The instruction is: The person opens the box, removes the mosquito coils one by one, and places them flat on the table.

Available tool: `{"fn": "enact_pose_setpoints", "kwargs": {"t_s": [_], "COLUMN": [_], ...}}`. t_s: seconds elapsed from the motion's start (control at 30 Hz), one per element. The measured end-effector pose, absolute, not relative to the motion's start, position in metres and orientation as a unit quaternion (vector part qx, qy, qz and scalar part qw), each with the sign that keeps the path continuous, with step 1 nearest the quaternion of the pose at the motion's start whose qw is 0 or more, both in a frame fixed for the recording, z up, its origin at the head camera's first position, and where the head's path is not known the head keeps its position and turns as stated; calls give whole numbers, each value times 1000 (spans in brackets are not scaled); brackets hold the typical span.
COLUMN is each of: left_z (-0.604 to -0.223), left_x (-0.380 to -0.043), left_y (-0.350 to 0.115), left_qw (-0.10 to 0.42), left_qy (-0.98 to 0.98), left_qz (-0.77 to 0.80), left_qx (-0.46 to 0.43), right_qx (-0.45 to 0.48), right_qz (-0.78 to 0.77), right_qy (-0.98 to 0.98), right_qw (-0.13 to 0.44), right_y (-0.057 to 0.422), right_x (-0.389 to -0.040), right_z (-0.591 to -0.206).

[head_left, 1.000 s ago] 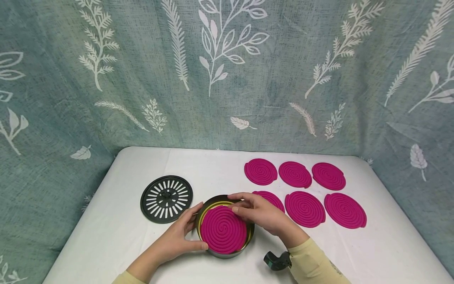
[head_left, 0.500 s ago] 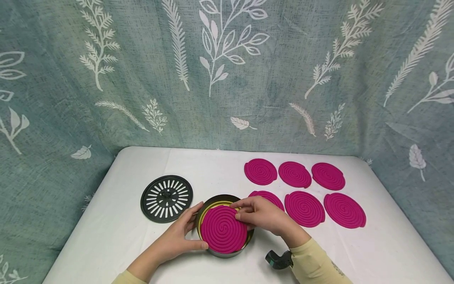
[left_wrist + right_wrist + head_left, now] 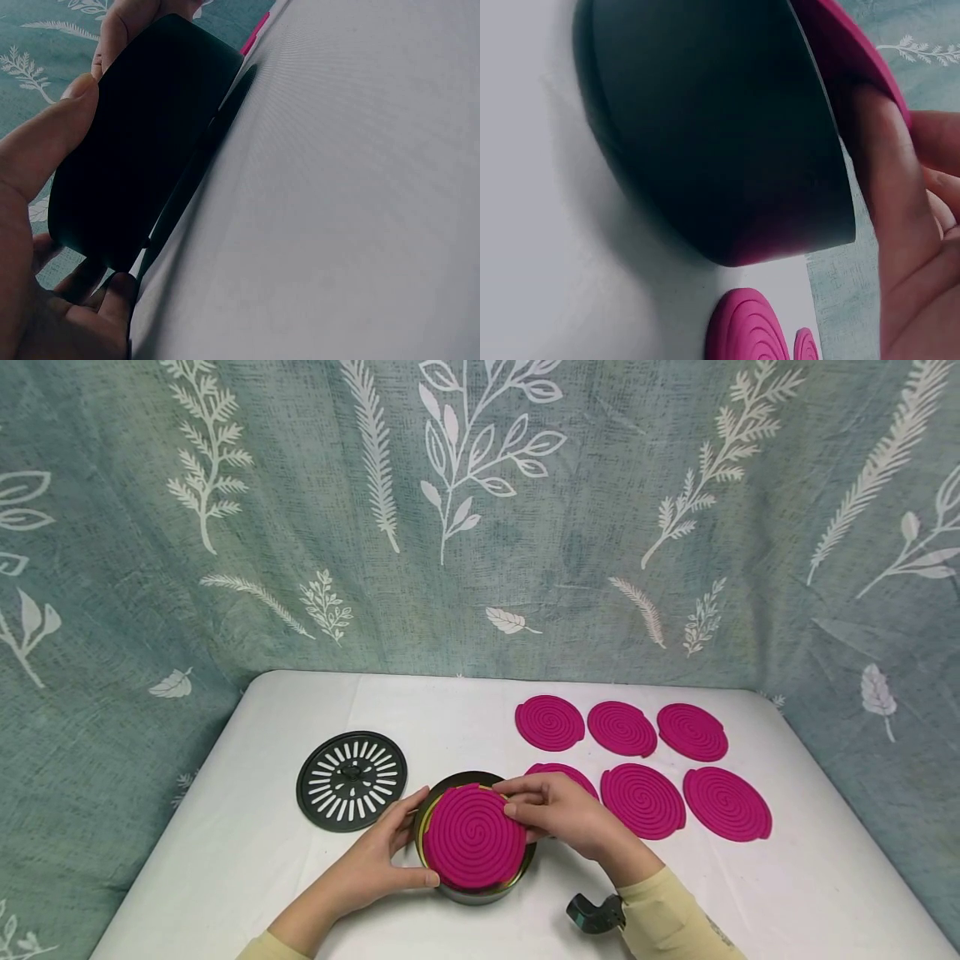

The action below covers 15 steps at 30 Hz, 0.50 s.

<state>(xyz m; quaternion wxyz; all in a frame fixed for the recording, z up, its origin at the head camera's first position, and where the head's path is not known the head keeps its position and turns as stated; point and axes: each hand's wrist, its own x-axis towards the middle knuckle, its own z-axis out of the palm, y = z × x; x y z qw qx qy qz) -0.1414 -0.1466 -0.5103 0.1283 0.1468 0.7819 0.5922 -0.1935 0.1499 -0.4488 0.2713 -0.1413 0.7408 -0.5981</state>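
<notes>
A round dark tin (image 3: 480, 898) with a yellow inside stands on the white table in the head view. My left hand (image 3: 386, 858) grips it from the left, thumb at the near rim and fingers round the far side; the left wrist view shows the tin's dark wall (image 3: 142, 142) between them. Over the tin's mouth lies a magenta spiral mosquito coil (image 3: 472, 839). Its right edge is pinched by my right hand (image 3: 561, 814). In the right wrist view, that coil (image 3: 866, 56) stands raised above the rim, with a fingertip under it. The inside of the tin is mostly covered.
Left of the tin lies a black slotted lid (image 3: 352, 781). Several more magenta coils (image 3: 642, 802) lie flat in two rows at the right, one partly behind my right hand. A black wrist camera (image 3: 595, 913) hangs by the right sleeve. Patterned curtain (image 3: 480, 610) borders the table's back.
The held coil has risen slightly at its far side and shifted a little to the right. My right hand has drawn slightly rightward with it. My left hand stays in place on the tin.
</notes>
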Motion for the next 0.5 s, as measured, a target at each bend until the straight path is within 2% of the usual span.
{"fn": "enact_pose_setpoints", "kwargs": {"t_s": [0.5], "left_z": [-512], "left_x": [-141], "left_y": [-147], "left_qw": [127], "left_qy": [780], "left_qz": [594], "left_qx": [149], "right_qx": [-95], "right_qz": [-650], "right_qy": [719], "right_qw": [225], "right_y": [179], "right_x": [-190], "right_z": [-453]}}
